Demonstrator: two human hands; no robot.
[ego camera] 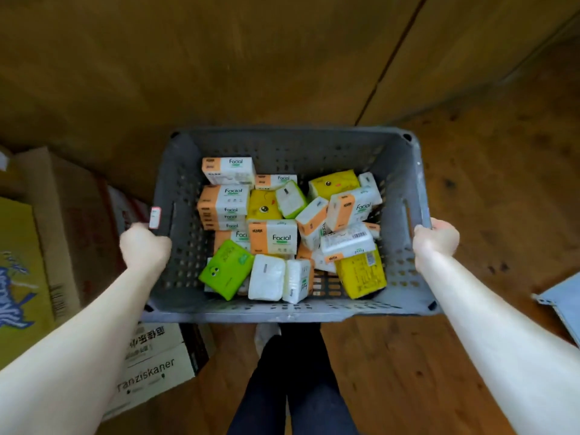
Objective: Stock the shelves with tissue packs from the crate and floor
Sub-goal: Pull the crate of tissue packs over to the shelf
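I hold a grey perforated plastic crate (282, 146) in front of my body, above the wooden floor. My left hand (142, 246) grips its left rim and my right hand (436, 238) grips its right rim. Inside lie several tissue packs in a loose heap: orange-and-white "Facial" packs (273, 235), a green pack (226, 268) with cartoon eyes, yellow packs (361, 277) and plain white packs (266, 277). No shelf is in view.
Stacked cardboard boxes (62, 221) stand to the left, one printed "Franziskaner" (150, 375) below the crate's left corner. A pale blue flat object (561, 302) lies on the floor at the right edge. My legs and feet (292, 372) are under the crate.
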